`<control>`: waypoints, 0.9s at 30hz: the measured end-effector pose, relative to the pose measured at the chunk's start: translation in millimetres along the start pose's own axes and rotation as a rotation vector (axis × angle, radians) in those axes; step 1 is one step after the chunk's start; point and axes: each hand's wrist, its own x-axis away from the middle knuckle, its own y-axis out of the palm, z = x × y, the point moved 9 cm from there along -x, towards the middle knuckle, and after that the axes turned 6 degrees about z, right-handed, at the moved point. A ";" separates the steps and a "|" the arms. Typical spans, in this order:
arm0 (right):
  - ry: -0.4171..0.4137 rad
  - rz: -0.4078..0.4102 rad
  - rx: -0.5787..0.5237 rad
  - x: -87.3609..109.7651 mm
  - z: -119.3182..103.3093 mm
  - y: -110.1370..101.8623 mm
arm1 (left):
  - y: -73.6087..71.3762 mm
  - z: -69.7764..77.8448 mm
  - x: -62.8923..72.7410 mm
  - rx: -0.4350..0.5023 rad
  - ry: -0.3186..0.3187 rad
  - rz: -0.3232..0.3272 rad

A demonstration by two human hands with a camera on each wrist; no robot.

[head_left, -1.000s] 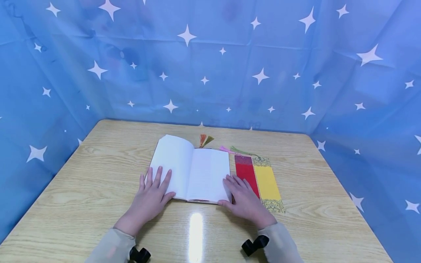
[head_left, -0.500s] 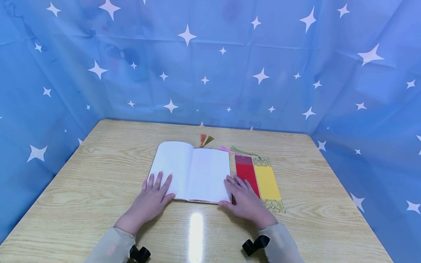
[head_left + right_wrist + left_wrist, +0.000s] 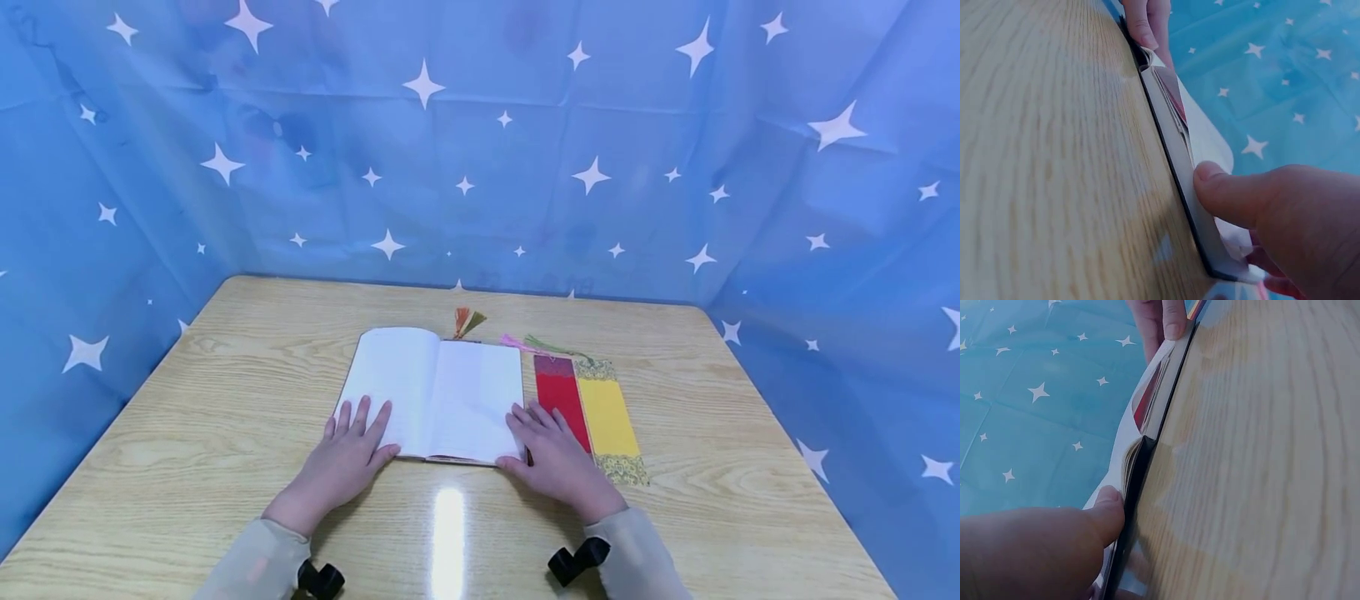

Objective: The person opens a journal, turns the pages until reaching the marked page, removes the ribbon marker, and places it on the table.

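An open book [image 3: 472,392] with white pages lies on the table. My left hand [image 3: 345,454] rests on the lower left page, fingers spread and straight, thumb along the near edge. On the lower right corner lies my right hand [image 3: 555,457], its fingers extended over the page edge and its thumb at the front. The right wrist view shows that thumb [image 3: 1225,190] against the page edges, where something dark red [image 3: 1172,94] shows between the leaves. Beside the book lie a red bookmark [image 3: 558,400] and a yellow bookmark [image 3: 609,417].
An orange tassel [image 3: 461,322] and an olive tassel [image 3: 475,322] stick out beyond the book's far edge. Pink and green tassels lie above the bookmarks. A blue star-patterned cloth [image 3: 480,150] surrounds the wooden table [image 3: 750,467] at the back and sides.
The left page has come down flatter, its far edge sinking toward the table. My left hand has slid slightly nearer to me with it. My right hand has stayed almost in place.
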 end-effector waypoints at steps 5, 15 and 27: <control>-0.001 -0.002 0.015 -2.1 -1.6 -0.7 | -2.3 2.0 -0.4 0.012 -0.001 0.010; -0.029 0.042 -0.051 -3.9 -5.5 -4.8 | -0.4 5.9 -0.5 0.007 0.002 0.045; -0.082 0.084 -0.069 -4.0 -16.9 -4.4 | -1.8 16.6 -7.0 -0.084 -0.036 0.117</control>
